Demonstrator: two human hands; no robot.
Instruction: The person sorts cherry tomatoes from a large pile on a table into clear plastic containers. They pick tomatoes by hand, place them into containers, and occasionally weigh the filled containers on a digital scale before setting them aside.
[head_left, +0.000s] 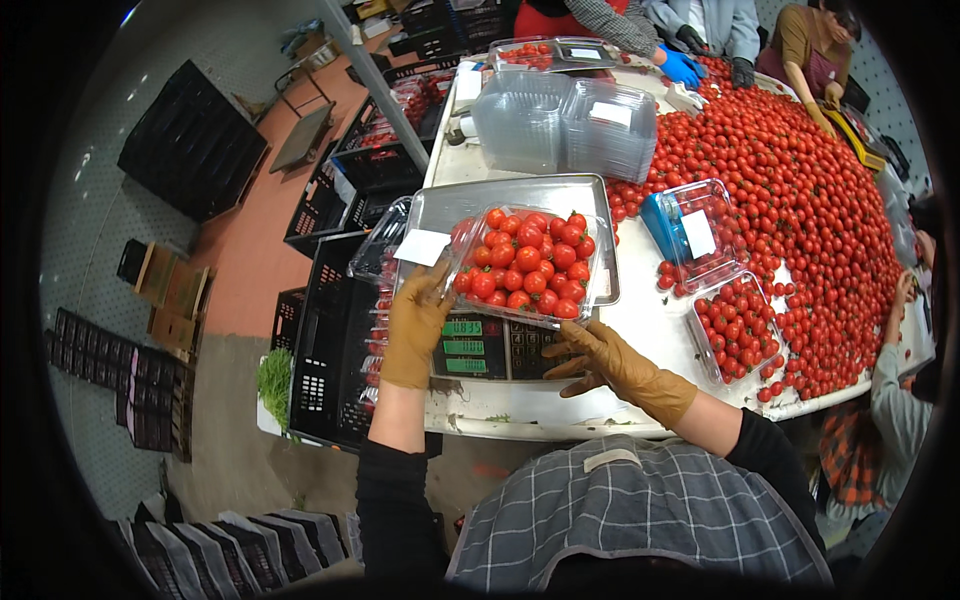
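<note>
A clear plastic clamshell box of cherry tomatoes (529, 262) is over the steel pan (510, 191) of a digital scale (480, 349) with lit green displays. Its lid is folded back to the left and bears a blank-looking white label (422, 247). My left hand (416, 326), in a tan glove, grips the box's left side near the label. At the box's near right corner is my right hand (607, 364), gloved alike, its fingers spread; the fingertips are at the rim, and whether they bear any weight is unclear. Whether the box rests on the pan is hidden.
Loose cherry tomatoes (810, 225) cover the table's right side. An open filled clamshell (735, 330) leans by a blue holder (664, 225). Stacked empty clamshells (562, 124) stand behind the scale. Black crates (330, 337) line the left edge. Co-workers' hands (681, 69) reach in.
</note>
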